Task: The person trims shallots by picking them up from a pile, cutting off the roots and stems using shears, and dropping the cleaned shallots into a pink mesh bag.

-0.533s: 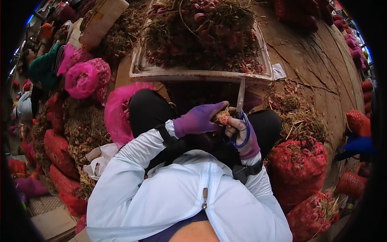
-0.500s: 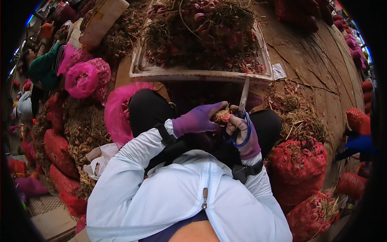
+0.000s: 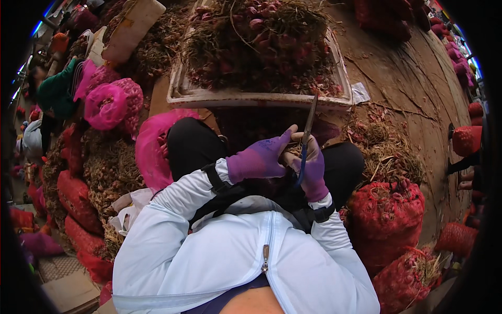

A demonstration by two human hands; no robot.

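While the purple-gloved right grip (image 3: 313, 170) is wrapped around the scissors (image 3: 310, 119), their long, narrow blades, greyish and dull, show as one slim strip angled toward the white tray (image 3: 261, 98), with a blue handle (image 3: 303, 161) below. They are held between the black-clad knees (image 3: 194, 146), the left grip (image 3: 259, 159) curled close beside; whether that holds anything, I cannot tell.

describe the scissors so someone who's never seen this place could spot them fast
Find the white tray heaped with red bulbs at the top of the view. Below its right part, the gloved right hand holds the scissors. A slim grey blade and blue handle set them apart from the purple gloves.
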